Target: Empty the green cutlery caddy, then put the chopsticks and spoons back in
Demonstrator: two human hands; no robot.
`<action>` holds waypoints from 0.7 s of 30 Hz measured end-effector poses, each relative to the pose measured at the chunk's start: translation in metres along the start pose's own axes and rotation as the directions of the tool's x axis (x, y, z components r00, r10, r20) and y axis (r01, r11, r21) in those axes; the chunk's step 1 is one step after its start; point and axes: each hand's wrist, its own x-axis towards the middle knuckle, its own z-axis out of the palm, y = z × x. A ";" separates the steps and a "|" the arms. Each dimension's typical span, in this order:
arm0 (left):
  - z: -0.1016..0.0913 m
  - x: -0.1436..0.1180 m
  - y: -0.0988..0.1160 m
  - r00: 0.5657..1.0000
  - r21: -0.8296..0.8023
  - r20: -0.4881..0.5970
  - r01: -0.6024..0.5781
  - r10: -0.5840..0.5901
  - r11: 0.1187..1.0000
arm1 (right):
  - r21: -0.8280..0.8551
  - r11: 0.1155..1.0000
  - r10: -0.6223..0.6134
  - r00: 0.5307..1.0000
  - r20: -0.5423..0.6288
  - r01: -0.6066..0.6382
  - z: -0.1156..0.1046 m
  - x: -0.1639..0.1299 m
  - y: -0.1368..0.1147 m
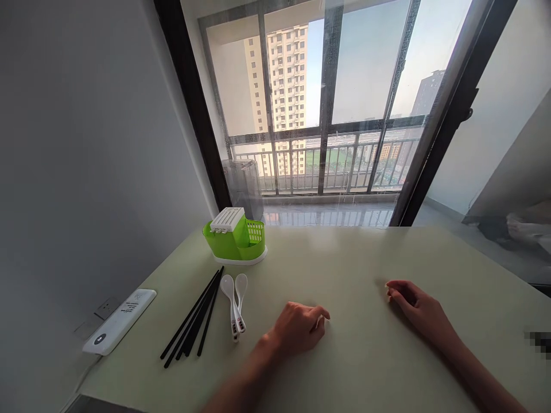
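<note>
My left hand (302,327) rests on the table, its fingers loosely curled in and nothing seen in them. Further right, my right hand (415,304) lies on its side with thumb and fingers drawn together, holding nothing visible. Nearest to my left hand, on its left, are two white spoons (227,285) with their handles crossing. Beside the spoons, several black chopsticks (198,315) lie in a loose, slanting fan. Behind them stands a green utensil holder (226,245) with a white slotted top on its left part and an open basket on its right.
A white power strip (123,321) with a cable lies along the left edge of the pale table (344,269). The wall (86,143) rises close on the left. Past the far edge is a dark-framed glass door (189,103) onto a balcony.
</note>
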 end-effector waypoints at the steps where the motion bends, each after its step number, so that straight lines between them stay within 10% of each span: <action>1: 0.000 0.000 0.000 1.000 0.000 0.001 0.001 -0.001 1.000 | 0.004 1.000 0.002 1.000 0.003 -0.002 0.000 0.000 0.001; 14: -0.003 -0.005 0.006 0.999 0.017 -0.007 0.041 -0.041 0.999 | 0.018 1.000 -0.005 1.000 0.019 0.004 0.003 0.002 0.006; 21: -0.030 -0.059 0.027 0.999 0.041 -0.019 0.047 -0.046 0.998 | -0.009 1.000 -0.014 1.000 0.019 0.014 0.003 0.002 0.008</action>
